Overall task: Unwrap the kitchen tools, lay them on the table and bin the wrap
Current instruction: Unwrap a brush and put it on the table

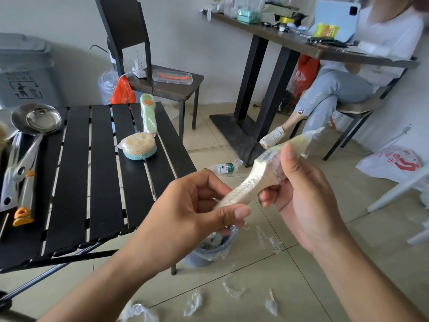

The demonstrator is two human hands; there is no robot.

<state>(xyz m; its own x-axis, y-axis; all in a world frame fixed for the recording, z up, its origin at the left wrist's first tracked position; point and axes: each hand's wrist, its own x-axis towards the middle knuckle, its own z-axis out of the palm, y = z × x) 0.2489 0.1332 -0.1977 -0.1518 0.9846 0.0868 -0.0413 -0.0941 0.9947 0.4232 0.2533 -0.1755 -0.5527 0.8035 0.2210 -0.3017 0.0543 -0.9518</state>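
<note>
A pastry brush (255,173) with a pale wooden handle and bristles, still covered in clear wrap, is held in the air right of the black slatted table (102,182). My left hand (197,205) pinches the handle end. My right hand (299,194) grips the ferrule and bristle part, thumb on top. On the table lie a wrapped sponge scrubber (138,145), a wrapped green tool (148,116), steel ladles (34,119) and an orange-handled tool (25,198). A small grey bin (209,249) with a plastic liner stands on the floor under my left hand.
Scraps of clear wrap (271,242) litter the tiled floor. A water bottle (224,168) lies on the floor. A dark chair (148,66), a large grey bin (23,70) and a second table with a seated person (348,84) stand behind. A plastic bag (392,163) lies at right.
</note>
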